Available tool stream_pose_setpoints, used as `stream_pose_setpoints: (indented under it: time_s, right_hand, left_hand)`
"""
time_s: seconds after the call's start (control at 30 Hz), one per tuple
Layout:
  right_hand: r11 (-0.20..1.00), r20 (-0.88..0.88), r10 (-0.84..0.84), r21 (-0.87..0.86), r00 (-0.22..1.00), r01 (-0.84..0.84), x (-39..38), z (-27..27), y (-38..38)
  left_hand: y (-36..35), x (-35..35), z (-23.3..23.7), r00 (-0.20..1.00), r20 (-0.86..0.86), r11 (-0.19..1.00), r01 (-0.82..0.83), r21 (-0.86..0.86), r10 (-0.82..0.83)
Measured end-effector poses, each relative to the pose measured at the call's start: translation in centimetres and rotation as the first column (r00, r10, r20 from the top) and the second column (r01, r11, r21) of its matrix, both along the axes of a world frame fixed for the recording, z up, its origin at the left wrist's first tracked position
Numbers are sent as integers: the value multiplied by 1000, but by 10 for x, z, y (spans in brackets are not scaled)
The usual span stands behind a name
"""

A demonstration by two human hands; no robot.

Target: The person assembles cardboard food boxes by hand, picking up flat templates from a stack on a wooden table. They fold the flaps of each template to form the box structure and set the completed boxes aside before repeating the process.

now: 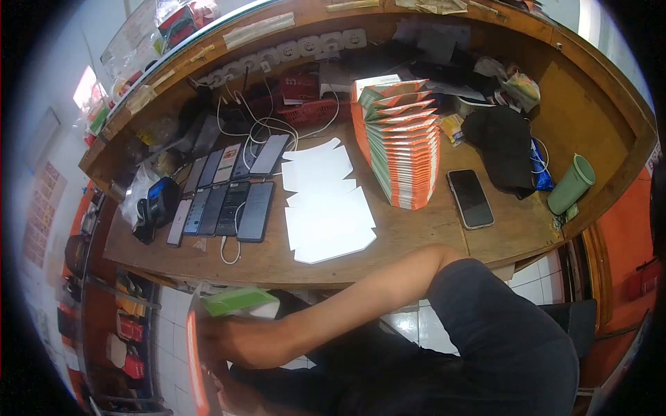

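Low at the left, below the desk's front edge, I have an orange, white and green carton, partly open and slightly blurred. My right arm reaches across the view to it. My right hand is closed at the carton, its fingertips mostly hidden behind a panel. Beneath it, my left hand grips the carton's orange-edged side, only partly visible. On the desk lies a flat white unfolded box blank. Right of that stands a fanned stack of orange-and-green folded cartons.
Several phones lie in rows on the left of the wooden desk, with white charging cables behind. Another phone, a black cap and a green cup are on the right. A power strip runs along the back.
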State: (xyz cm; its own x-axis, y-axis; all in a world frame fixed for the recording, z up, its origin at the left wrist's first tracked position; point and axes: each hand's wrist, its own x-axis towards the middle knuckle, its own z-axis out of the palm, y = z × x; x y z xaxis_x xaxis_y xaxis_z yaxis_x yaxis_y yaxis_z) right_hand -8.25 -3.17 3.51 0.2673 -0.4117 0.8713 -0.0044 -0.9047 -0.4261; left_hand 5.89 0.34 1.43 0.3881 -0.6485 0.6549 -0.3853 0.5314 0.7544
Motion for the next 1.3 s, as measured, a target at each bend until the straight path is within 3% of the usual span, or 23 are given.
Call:
stream_pose_setpoints:
  time_s: [0.07, 0.17, 0.2, 0.23, 0.3, 0.37, 0.4, 0.47, 0.5, 0.57, 0.6, 0.67, 0.7, 0.77, 0.8, 0.83, 0.9, 0.93, 1.0, 1.03, 1.1, 1.23, 1.3]
  right_hand:
    - [998, -32, -55, -16, 998, 54, -4, 1, 4]
    - [998, -136, 25, 66, 990, -17, -17, 12, 2]
    - [964, -110, -215, -181, 970, 193, -20, 21, 1]
    - [829, -26, -433, -406, 901, 386, -23, 29, 0]
    - [744, 68, -519, -454, 852, 490, -23, 33, -1]
    - [890, -6, -452, -61, 892, 451, -19, 29, -8]
    - [890, -2, -453, -67, 892, 452, -21, 28, -11]
    - [931, -29, -54, 361, 998, 60, -26, 27, -17]
    - [932, -34, -54, 358, 998, 63, -28, 27, -18]
    - [932, -59, -193, 301, 979, 201, -31, 26, -19]
    - [931, -63, -196, 303, 979, 206, -31, 25, -18]
    - [950, -133, -292, -151, 947, 272, -24, 20, -12]
    - [950, -136, -293, -151, 946, 272, -20, 16, -9]
    - [952, -298, -135, -304, 945, 40, -12, 6, -2]
    - [938, -326, -198, -338, 924, 82, -8, 1, -4]
    - [938, -324, -201, -335, 924, 87, -10, 3, -5]
    - [959, -207, -174, -256, 963, 118, -13, 6, -6]
    - [961, -208, -170, -252, 963, 116, -11, 5, -4]
    - [989, -48, -125, 76, 991, 128, -5, 4, 0]
    - [989, -48, -126, 77, 991, 129, -4, 4, 1]
    - [902, 24, 22, 431, 999, -30, -5, 7, 6]
    - [937, 142, 18, 343, 990, -66, -2, 7, 3]
    - [931, 12, 95, 354, 995, -93, -7, 12, 3]
  left_hand:
    - [-4, -1, -2, 1000, -22, 1000, -1, 23, 1]
    - [-13, 16, -11, 991, -64, 990, -109, 89, 114]
    - [-16, 29, -17, 978, -74, 973, -182, 141, 194]
    - [-21, 42, -24, 956, -76, 943, -262, 204, 282]
    - [-25, 63, -35, 918, -32, 886, -372, 276, 395]
    - [-27, 72, -40, 925, 35, 912, -378, 156, 378]
    - [-32, 71, -43, 926, 33, 914, -378, 150, 377]
    - [-41, 69, -52, 918, -149, 904, -317, 286, 369]
    - [-37, 59, -46, 917, -154, 905, -315, 285, 368]
    - [-18, 29, -28, 946, -75, 949, -313, 41, 315]
    - [-12, 27, -27, 947, -77, 950, -309, 44, 312]
    - [-4, 24, -28, 948, -291, 984, 160, 74, -132]
    - [-2, 18, -26, 947, -294, 984, 161, 75, -132]
    - [-5, 5, -20, 756, -585, 948, 310, -76, -295]
    - [-11, 13, -22, 814, -576, 983, 156, 97, -73]
    - [-15, 23, -24, 815, -574, 982, 160, 99, -75]
    - [-18, 31, -22, 953, -270, 981, 167, 98, -136]
    - [-6, 27, -18, 962, -263, 963, 133, 236, -68]
    - [-3, 15, -14, 978, -190, 975, 124, 185, -88]
    - [0, 12, -14, 981, -167, 980, 122, 156, -96]
    - [-1, 10, -12, 986, -139, 985, 114, 131, -96]
    - [-5, 6, -12, 991, -104, 991, 92, 99, -82]
    - [-7, 5, -11, 993, -93, 993, 76, 96, -67]
